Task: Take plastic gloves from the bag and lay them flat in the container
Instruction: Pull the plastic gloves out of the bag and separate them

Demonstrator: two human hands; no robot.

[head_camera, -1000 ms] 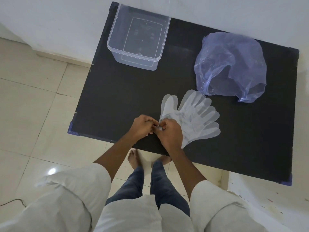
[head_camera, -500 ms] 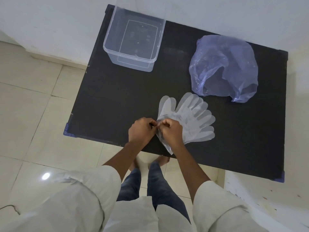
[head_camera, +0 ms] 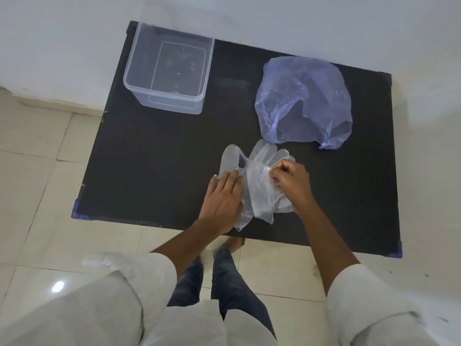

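At the near edge of the dark surface (head_camera: 154, 156), a small stack of clear plastic gloves (head_camera: 257, 186) is being separated. The lower gloves are pinned flat under the straight fingers of the left hand (head_camera: 222, 198), while the top glove is pinched and lifted at its middle by the curled fingers of the right hand (head_camera: 291, 183). The cuffs overhang the surface's near edge slightly. The step is judged best done by keeping the left palm pressed down, so that only one thin sheet is peeled away, and by drawing it up slowly so that static cling does not drag a second glove along or crumple the first. Farther back on the right, the bluish plastic bag (head_camera: 304, 101) is seen lying slack with its mouth open; no gloves can be made out inside it. At the far left, the clear container (head_camera: 169, 71) is seen standing with nothing yet laid in it.
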